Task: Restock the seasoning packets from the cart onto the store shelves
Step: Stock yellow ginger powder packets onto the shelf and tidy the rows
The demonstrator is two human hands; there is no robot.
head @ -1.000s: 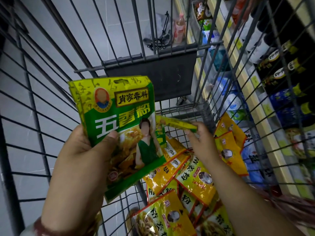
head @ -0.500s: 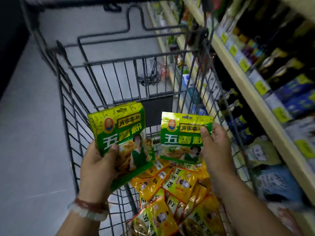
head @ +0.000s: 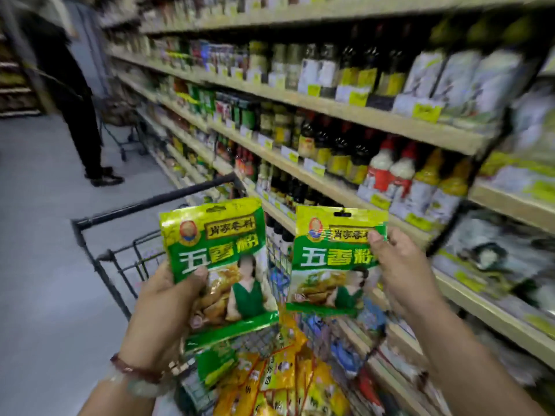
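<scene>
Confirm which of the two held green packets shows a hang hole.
The green packet in the right hand: packet has a dark slot at its top edge. The left hand's packet shows none.

Left hand (head: 168,298) and right hand (head: 402,265) raised, fingers pinching.

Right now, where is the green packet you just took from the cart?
In the head view, right of centre: the right hand pinches the green packet above the cart, beside the left hand's packet, facing the shelves.

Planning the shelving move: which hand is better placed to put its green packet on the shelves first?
Probably the right hand: its green packet is nearer the shelves on that side, while the left hand holds its packet over the cart.
</scene>
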